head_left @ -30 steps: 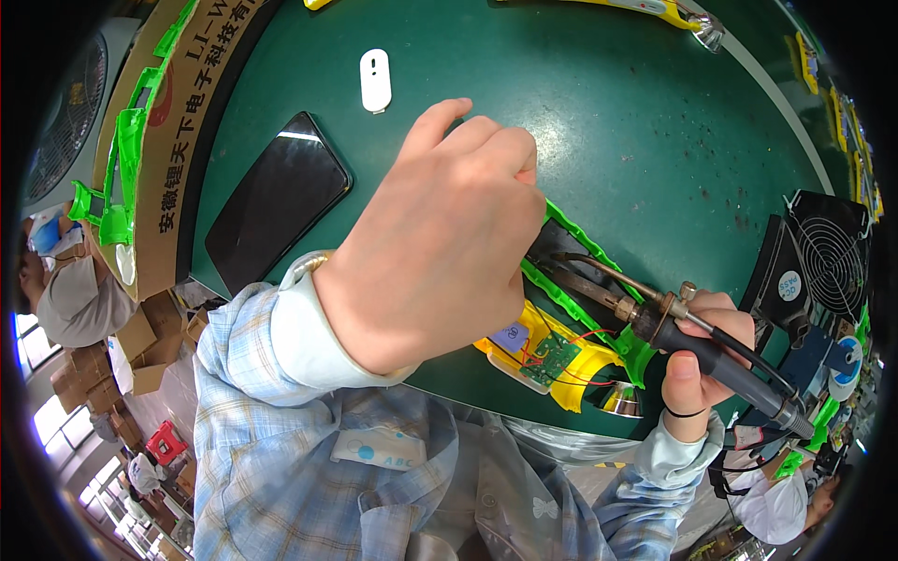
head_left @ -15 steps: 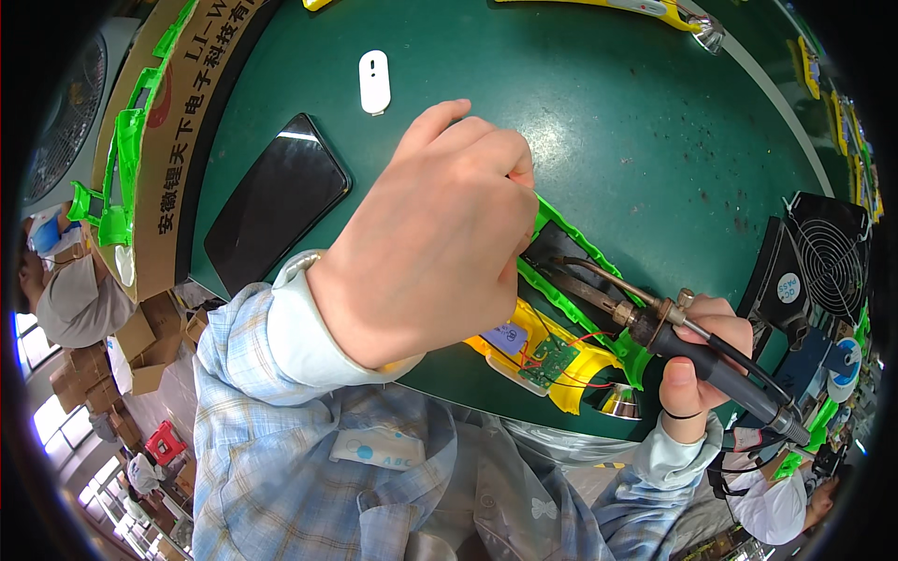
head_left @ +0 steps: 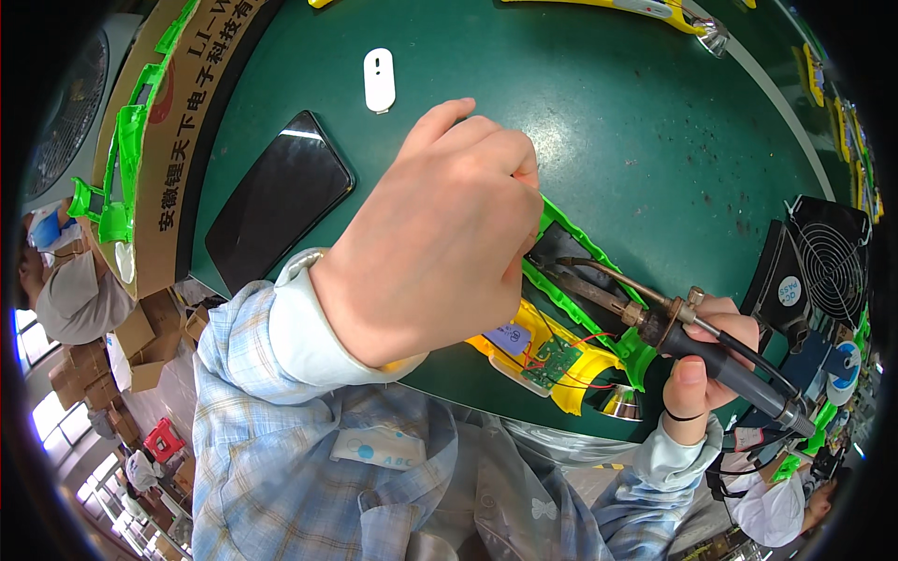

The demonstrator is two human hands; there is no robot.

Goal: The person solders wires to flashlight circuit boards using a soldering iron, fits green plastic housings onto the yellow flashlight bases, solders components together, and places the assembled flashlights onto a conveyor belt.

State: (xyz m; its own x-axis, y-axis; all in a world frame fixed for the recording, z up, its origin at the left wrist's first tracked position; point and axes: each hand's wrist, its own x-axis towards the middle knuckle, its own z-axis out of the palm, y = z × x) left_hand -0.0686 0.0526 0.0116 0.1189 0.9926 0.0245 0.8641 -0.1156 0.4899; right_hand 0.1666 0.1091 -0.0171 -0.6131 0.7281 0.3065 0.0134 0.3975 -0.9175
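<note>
The right hand point(head_left: 711, 397) clamped its fingers on a soldering iron point(head_left: 672, 338); farther left, the left hand point(head_left: 430, 243) hid its fingers' state.

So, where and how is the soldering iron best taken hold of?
Probably by its thick dark handle, from the lower right, as the right hand does: that end points there, while the metal front slants up-left over the green casing and may be hot.

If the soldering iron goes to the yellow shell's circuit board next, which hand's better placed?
Right, I'd say: the right hand already grips the soldering iron, near the circuit board. The left hand is curled at the green shell's upper-left end; whether it holds anything is hidden.
</note>
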